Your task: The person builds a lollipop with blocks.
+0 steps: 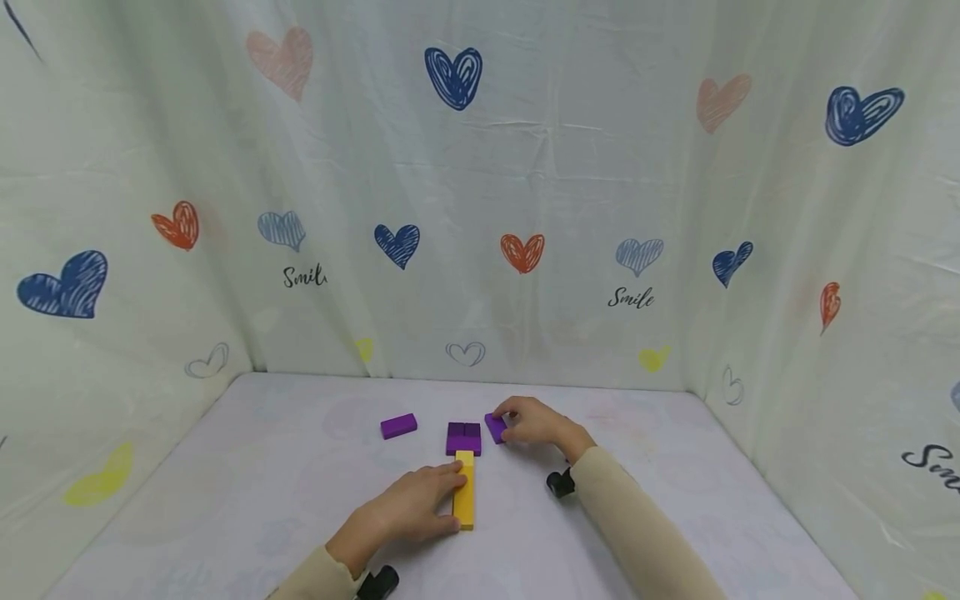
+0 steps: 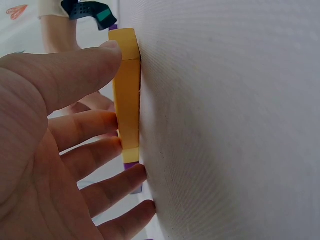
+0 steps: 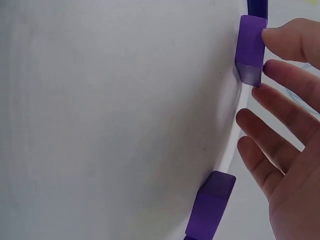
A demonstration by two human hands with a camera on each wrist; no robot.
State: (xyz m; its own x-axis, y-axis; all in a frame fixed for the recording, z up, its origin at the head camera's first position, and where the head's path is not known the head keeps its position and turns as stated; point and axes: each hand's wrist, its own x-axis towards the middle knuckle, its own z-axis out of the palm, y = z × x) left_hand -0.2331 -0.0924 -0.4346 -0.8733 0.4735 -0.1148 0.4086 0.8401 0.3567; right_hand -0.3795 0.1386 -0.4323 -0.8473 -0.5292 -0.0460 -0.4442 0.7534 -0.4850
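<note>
My left hand [image 1: 416,504] lies against a long yellow block [image 1: 465,504] in the middle of the table. In the left wrist view its thumb and spread, fairly straight fingers touch the side and upper edge of this yellow block [image 2: 127,100]. Just beyond the yellow piece stand two purple blocks [image 1: 463,442], side by side. To their right, my right hand [image 1: 536,421] pinches a separate, slanted purple block [image 1: 495,427] between thumb and index finger. The right wrist view shows thumb and index at the edge of a purple block [image 3: 250,45]; the other fingers are spread.
Another purple block [image 1: 398,426] lies left of the pair. A purple block [image 3: 210,205] shows low in the right wrist view; which one it is, I cannot tell. Behind the white table [image 1: 300,467] hangs a pale curtain [image 1: 570,183] with printed hearts.
</note>
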